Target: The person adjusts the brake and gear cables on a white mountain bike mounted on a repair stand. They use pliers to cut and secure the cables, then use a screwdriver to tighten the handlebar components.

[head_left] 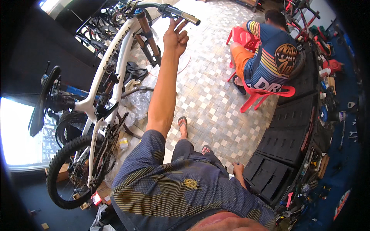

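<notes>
A white mountain bike (pixel 101 73) stands upright on my left. My left hand (pixel 176 40) is stretched out to its handlebar (pixel 150 5). Two of that hand's fingers reach up to the brake lever (pixel 174 14) beside the brown grip (pixel 191 18); the others are curled in. Low on my right, my right hand (pixel 238 168) is closed around something small and thin that I cannot make out. The bike's front fork (pixel 148 34) shows behind my left wrist, and its rear wheel (pixel 73 173) is at the lower left.
Ahead on the right, a person (pixel 269 54) sits on a red plastic chair (pixel 256 94). Black storage boxes (pixel 279 142) line the right side, beside a blue tool wall (pixel 348 127). Clear plastic wrapping (pixel 137 104) lies by the bike. More bikes (pixel 102 34) stand behind it.
</notes>
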### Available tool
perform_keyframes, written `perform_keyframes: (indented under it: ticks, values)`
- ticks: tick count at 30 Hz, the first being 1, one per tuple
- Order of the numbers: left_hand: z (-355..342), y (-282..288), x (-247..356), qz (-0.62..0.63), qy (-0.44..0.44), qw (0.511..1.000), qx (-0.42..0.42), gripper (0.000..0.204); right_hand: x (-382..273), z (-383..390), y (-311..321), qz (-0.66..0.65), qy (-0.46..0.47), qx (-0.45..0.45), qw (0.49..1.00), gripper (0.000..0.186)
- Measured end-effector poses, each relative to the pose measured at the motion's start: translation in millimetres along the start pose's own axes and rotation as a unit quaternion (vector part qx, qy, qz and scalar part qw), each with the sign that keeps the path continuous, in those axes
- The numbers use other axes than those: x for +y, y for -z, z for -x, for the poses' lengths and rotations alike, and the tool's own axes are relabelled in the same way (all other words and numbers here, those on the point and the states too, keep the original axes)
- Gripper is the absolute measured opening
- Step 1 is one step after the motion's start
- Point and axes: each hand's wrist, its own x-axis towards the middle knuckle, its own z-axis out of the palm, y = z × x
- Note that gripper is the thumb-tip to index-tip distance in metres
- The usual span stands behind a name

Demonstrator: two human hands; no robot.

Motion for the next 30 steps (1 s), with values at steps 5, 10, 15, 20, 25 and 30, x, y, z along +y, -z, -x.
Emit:
perform_keyframes:
  ticks: [5,10,15,20,25,30]
  values:
    - [-19,1,2,0.154,0.04,0.987,-0.038,0.039,8,0,37,-0.051,-0.029,-0.03,0.998,0.042]
    - [-8,9,-31,-0.067,-0.003,0.997,0.027,0.014,43,-52,38,-0.139,0.091,0.052,0.985,0.035]
    - [143,113,-158,-0.683,-0.112,0.714,-0.105,0.022,-134,13,75,-0.274,0.222,-0.135,0.926,0.026]
    - [378,147,-251,-0.447,0.297,0.813,-0.224,0.014,-280,77,47,-0.227,0.381,-0.197,0.874,0.032]
    - [483,130,-244,-0.509,0.371,0.686,-0.365,0.027,-339,164,15,-0.305,0.349,-0.361,0.809,0.031]
    - [487,167,-195,-0.662,0.295,0.628,-0.283,0.033,-271,191,-15,-0.472,0.256,-0.379,0.754,0.027]
